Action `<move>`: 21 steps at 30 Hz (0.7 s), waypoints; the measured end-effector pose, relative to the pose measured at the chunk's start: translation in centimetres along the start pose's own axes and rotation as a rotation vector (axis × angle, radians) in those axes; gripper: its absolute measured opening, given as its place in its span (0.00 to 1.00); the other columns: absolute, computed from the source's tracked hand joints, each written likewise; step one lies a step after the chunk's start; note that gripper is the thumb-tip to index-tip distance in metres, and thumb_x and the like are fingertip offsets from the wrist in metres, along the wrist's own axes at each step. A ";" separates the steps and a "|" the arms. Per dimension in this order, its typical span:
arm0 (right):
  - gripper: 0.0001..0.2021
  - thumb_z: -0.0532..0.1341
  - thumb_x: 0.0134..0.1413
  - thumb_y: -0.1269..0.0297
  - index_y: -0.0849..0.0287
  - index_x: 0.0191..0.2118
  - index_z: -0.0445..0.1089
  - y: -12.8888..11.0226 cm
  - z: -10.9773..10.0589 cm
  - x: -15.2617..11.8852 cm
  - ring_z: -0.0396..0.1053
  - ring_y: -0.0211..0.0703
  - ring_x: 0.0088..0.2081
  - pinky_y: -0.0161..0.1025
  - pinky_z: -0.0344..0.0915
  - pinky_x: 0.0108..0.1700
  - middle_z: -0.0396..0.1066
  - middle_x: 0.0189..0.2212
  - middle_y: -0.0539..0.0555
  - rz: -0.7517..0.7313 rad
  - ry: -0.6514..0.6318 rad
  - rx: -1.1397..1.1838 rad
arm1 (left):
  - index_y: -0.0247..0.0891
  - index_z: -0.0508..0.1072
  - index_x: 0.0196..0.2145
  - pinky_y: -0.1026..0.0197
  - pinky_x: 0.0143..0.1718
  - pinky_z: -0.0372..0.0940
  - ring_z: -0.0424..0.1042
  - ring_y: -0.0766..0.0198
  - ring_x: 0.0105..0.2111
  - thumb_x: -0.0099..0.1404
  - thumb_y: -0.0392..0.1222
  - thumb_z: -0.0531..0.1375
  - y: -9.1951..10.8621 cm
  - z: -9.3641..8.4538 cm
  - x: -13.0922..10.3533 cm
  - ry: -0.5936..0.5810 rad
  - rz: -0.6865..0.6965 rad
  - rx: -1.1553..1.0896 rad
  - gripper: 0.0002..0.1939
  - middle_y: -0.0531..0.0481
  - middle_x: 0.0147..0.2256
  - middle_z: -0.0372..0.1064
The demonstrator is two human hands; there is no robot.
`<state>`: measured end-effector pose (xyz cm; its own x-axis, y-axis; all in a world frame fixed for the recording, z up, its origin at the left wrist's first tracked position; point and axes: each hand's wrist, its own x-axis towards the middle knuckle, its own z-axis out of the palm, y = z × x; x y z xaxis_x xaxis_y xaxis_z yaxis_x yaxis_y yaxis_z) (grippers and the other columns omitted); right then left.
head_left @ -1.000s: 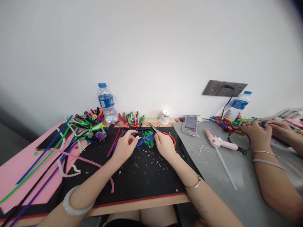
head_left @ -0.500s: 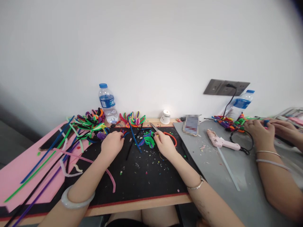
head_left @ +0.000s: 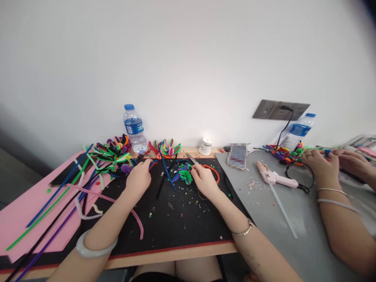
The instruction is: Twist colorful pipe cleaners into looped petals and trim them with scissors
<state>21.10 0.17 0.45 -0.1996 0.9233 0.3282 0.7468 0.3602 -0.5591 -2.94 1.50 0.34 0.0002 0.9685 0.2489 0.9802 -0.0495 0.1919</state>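
Note:
My left hand [head_left: 138,177] is closed in a pinch over the black mat [head_left: 164,231]. Short blue and red pipe cleaners [head_left: 153,164] stick out past its fingertips. To the right, my right hand [head_left: 205,180] has its thumb and finger pressed together at the edge of a looped green and purple pipe-cleaner flower [head_left: 185,174]. Behind that hand lie scissors [head_left: 212,170] with orange-red handles, partly hidden by it. Between the hands, a blue pipe-cleaner stem [head_left: 167,172] runs down from a multicoloured pipe-cleaner flower [head_left: 165,148] at the back.
Long pipe cleaners [head_left: 58,196] cross a pink sheet [head_left: 20,225] on the left, near a bunch of pipe-cleaner flowers [head_left: 113,147]. A water bottle [head_left: 133,129] and paper cup [head_left: 205,146] stand by the wall. Rightward are a glue gun [head_left: 274,176] and a co-worker's hands [head_left: 321,166].
My left hand has turned slightly and its fingertips have shifted a little, showing more of the blue and red pipe cleaners. My right hand stays almost still at the green and purple flower.

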 end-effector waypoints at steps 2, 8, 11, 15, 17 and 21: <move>0.10 0.48 0.57 0.64 0.59 0.31 0.64 -0.1 -0.1 0.0 0.62 0.37 0.23 0.31 0.52 0.27 0.65 0.20 0.50 -0.008 0.002 0.009 | 0.37 0.62 0.48 0.61 0.32 0.62 0.70 0.54 0.38 0.55 0.27 0.47 -0.1 0.0 0.1 0.020 0.006 -0.026 0.23 0.41 0.39 0.69; 0.10 0.48 0.57 0.65 0.59 0.30 0.63 -0.2 -0.1 -0.1 0.62 0.37 0.24 0.31 0.52 0.27 0.65 0.20 0.49 -0.034 0.005 0.025 | 0.35 0.65 0.43 0.61 0.30 0.62 0.70 0.53 0.38 0.56 0.33 0.51 -0.4 0.3 0.1 -0.048 -0.032 0.017 0.16 0.41 0.38 0.70; 0.10 0.48 0.57 0.65 0.59 0.29 0.63 -0.3 -0.2 -0.1 0.62 0.37 0.24 0.31 0.52 0.27 0.64 0.20 0.49 -0.041 -0.002 0.032 | 0.36 0.66 0.42 0.61 0.28 0.62 0.70 0.53 0.37 0.57 0.34 0.50 -0.4 0.4 0.1 -0.060 -0.055 0.023 0.15 0.42 0.37 0.70; 0.11 0.48 0.57 0.65 0.59 0.28 0.63 -0.4 -0.3 -0.1 0.61 0.36 0.23 0.31 0.51 0.27 0.63 0.19 0.49 -0.032 -0.004 0.033 | 0.37 0.66 0.43 0.60 0.31 0.62 0.69 0.54 0.37 0.58 0.33 0.49 -0.2 0.2 0.1 0.015 -0.038 -0.037 0.15 0.41 0.40 0.69; 0.11 0.48 0.57 0.65 0.59 0.28 0.63 -0.4 -0.3 -0.1 0.61 0.36 0.23 0.31 0.51 0.27 0.63 0.19 0.48 -0.034 0.010 0.033 | 0.36 0.67 0.43 0.59 0.35 0.63 0.69 0.55 0.38 0.59 0.33 0.49 0.1 0.0 0.2 0.080 -0.003 -0.137 0.15 0.41 0.40 0.68; 0.11 0.48 0.57 0.65 0.59 0.27 0.62 -0.4 -0.3 -0.1 0.59 0.36 0.22 0.31 0.51 0.26 0.61 0.18 0.48 -0.040 0.052 0.059 | 0.35 0.68 0.42 0.60 0.42 0.63 0.68 0.60 0.39 0.60 0.35 0.49 1.2 -0.4 0.2 0.243 0.109 -0.478 0.14 0.44 0.39 0.69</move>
<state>20.99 -0.07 0.83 -0.1944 0.9003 0.3896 0.6999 0.4055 -0.5879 -1.84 1.48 1.02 -0.0043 0.8703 0.4924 0.7777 -0.3067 0.5488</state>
